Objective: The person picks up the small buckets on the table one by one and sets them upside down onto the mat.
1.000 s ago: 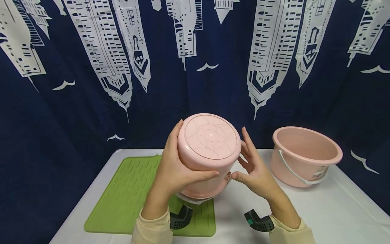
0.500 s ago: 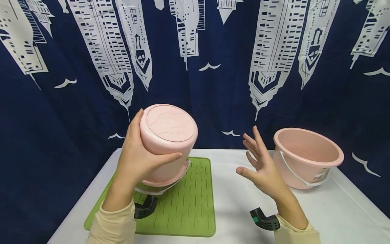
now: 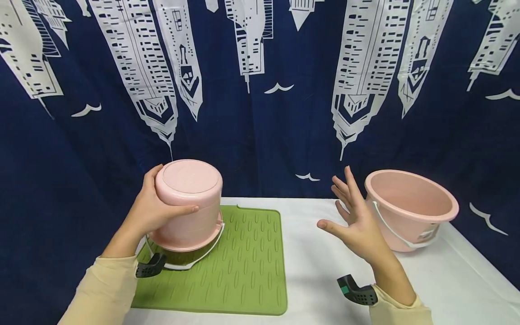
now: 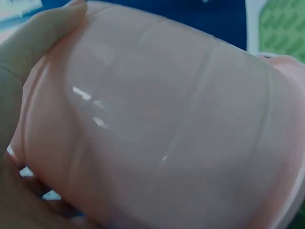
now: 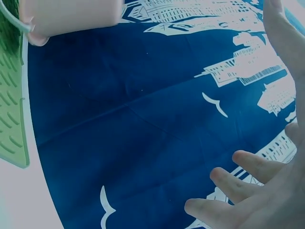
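A small pink bucket (image 3: 188,212) is upside down over the left part of the green mat (image 3: 243,271), its white handle (image 3: 183,266) hanging below the rim. My left hand (image 3: 156,207) grips its side, thumb across the front and fingers behind. In the left wrist view the bucket's ribbed wall (image 4: 181,114) fills most of the picture, with the thumb along its base end. Over the table's right half, my right hand (image 3: 353,221) is raised with spread fingers and holds nothing. Its fingers (image 5: 233,186) show apart in the right wrist view.
At the back right stands a larger pink bucket (image 3: 406,230), upright, with a white handle and a label. Both it and the mat are on a white table (image 3: 317,280). A dark blue curtain (image 3: 252,149) with white building prints hangs behind the table.
The left hand has carried the upside-down bucket leftward from the middle and lowered it toward the mat. My right hand has left the bucket and moved slightly right.
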`<state>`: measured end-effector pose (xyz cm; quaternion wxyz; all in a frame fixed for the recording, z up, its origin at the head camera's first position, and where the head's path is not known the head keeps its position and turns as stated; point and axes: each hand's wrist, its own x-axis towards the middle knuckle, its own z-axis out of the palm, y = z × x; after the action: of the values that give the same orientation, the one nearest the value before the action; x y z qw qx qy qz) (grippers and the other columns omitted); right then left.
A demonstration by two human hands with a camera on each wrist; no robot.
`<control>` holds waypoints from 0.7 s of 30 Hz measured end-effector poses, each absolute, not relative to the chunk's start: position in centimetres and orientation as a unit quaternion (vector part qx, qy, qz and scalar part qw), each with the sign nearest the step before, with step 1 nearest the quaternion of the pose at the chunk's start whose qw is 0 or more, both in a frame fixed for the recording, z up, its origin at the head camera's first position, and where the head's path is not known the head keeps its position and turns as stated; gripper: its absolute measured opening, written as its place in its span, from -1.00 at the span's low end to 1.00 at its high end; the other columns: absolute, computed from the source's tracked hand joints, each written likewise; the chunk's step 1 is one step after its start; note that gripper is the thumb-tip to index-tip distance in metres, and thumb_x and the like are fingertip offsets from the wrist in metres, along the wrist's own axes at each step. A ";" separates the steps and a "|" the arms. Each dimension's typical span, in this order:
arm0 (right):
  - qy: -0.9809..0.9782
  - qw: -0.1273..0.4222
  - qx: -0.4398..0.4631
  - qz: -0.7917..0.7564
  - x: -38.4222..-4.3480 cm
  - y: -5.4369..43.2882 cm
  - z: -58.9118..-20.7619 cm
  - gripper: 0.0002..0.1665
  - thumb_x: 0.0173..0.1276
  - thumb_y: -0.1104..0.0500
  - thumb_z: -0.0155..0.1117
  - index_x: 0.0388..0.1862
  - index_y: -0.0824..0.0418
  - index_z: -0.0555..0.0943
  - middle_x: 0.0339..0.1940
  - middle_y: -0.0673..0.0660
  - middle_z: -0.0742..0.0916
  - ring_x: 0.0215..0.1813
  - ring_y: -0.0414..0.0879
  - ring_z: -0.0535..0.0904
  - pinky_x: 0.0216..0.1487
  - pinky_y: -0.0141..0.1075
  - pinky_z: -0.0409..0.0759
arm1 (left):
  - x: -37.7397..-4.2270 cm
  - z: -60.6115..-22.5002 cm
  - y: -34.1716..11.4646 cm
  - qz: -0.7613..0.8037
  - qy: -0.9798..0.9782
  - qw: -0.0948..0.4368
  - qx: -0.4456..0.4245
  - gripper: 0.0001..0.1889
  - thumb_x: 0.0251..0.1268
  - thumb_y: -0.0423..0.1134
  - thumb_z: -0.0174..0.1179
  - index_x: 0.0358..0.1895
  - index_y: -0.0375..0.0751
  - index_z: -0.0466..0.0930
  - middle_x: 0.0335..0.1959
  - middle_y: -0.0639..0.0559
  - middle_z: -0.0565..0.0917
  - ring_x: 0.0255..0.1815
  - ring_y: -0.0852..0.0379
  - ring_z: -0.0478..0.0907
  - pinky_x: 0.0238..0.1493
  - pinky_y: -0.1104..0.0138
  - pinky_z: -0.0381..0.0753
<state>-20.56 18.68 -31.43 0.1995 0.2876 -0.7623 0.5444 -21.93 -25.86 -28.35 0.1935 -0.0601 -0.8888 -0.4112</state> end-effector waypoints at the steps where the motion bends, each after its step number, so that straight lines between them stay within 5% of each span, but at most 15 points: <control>1: -0.763 0.200 0.285 0.545 -20.6 18.8 -31.4 0.53 0.05 0.51 0.55 0.67 -0.24 -0.22 0.61 0.17 0.19 0.58 0.19 0.10 0.41 0.14 0.16 | -22.2 -28.9 -26.4 -0.410 -0.891 0.187 -0.057 0.48 -0.33 0.11 0.71 0.62 -0.13 -0.22 0.52 -0.29 0.14 0.39 -0.26 0.25 0.32 -0.17 0.22; 14: -0.760 0.204 0.233 0.571 -20.4 20.0 -31.3 0.45 0.13 0.49 0.52 0.66 -0.29 -0.18 0.61 0.20 0.17 0.58 0.20 0.09 0.40 0.30 0.08 | -23.8 -33.4 -31.8 -0.456 -0.887 0.071 -0.007 0.42 -0.08 -0.02 0.63 0.59 -0.17 -0.42 0.49 -0.48 0.05 0.43 -0.31 0.12 0.37 -0.17 0.12; 21: -0.770 0.222 0.187 0.568 -20.8 20.7 -31.5 0.44 0.14 0.41 0.55 0.66 -0.32 -0.18 0.60 0.20 0.19 0.57 0.18 0.13 0.42 0.25 0.12 | -23.4 -33.5 -32.0 -0.451 -0.888 0.086 -0.009 0.45 -0.04 -0.02 0.61 0.60 -0.21 -0.51 0.53 -0.51 -0.05 0.48 -0.36 0.05 0.39 -0.22 0.09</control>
<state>-20.76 20.72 -31.54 0.2219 0.1866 -0.7702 0.5681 -23.37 -32.05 -33.52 0.0862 -0.0087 -0.8885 -0.4507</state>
